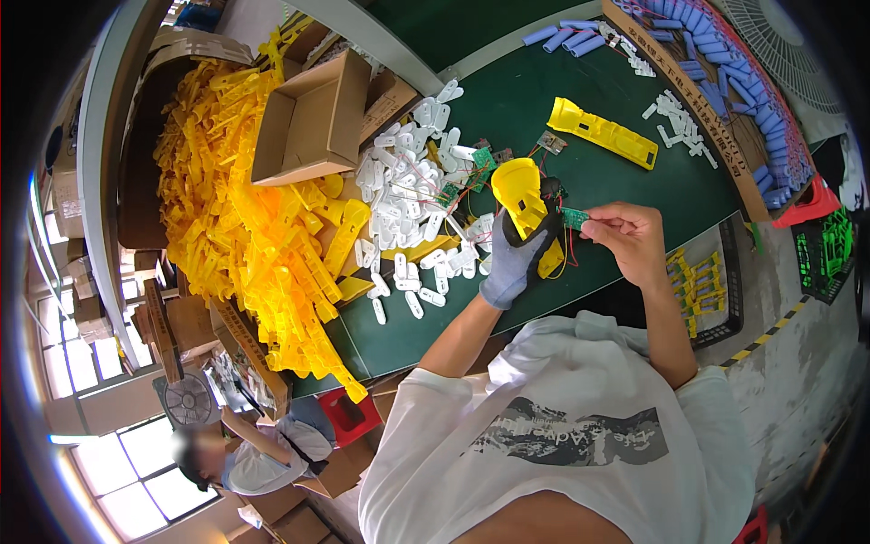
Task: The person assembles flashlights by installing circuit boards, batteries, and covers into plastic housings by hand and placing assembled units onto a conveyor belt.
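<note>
My left hand [517, 267], in a grey glove, is closed around a yellow plastic shell [515, 186] with a wide scooped end. My bare right hand [632, 238] pinches a small green circuit board [575, 218] just right of the shell. Thin red wires hang by the board and shell; where they join is hidden. Beyond my hands another long yellow shell [603, 134] lies on the green table [671, 199]. Left of my gloved hand, green boards with wires [480, 165] rest beside a heap of small white plastic pieces [390, 204].
A big heap of yellow shells [245, 190] spreads along the left, with a cardboard box [313, 122] on it. At the right edge stands a carton of blue cylinders [766, 118]. A black crate [725, 281] sits below the table; another person [272, 458] works at lower left.
</note>
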`<move>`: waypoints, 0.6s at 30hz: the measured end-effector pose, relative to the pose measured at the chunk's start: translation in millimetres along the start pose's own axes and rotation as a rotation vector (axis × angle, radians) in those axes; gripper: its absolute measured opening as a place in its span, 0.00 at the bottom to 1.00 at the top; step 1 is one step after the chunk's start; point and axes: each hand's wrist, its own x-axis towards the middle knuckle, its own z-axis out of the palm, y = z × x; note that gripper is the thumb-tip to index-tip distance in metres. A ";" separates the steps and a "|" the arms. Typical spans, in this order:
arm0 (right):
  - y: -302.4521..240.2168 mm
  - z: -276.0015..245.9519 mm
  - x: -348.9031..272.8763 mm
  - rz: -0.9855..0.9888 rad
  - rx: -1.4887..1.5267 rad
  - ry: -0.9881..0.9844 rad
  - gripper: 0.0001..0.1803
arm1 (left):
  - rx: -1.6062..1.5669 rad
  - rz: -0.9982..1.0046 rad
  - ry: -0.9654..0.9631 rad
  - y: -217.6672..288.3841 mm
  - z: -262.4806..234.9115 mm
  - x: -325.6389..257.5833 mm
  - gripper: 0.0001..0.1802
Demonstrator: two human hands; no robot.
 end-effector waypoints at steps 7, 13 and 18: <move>8.2 -14.6 1.0 -0.072 0.063 -0.029 0.08 | 0.077 0.003 -0.032 19.5 20.3 -10.5 0.27; -3.7 -1.3 5.1 -0.030 0.043 -0.049 0.09 | -0.337 -0.241 -0.228 12.3 17.6 -2.6 0.30; 0.8 5.6 5.4 -0.008 0.031 -0.044 0.09 | -0.324 -0.259 -0.257 8.5 12.3 1.2 0.30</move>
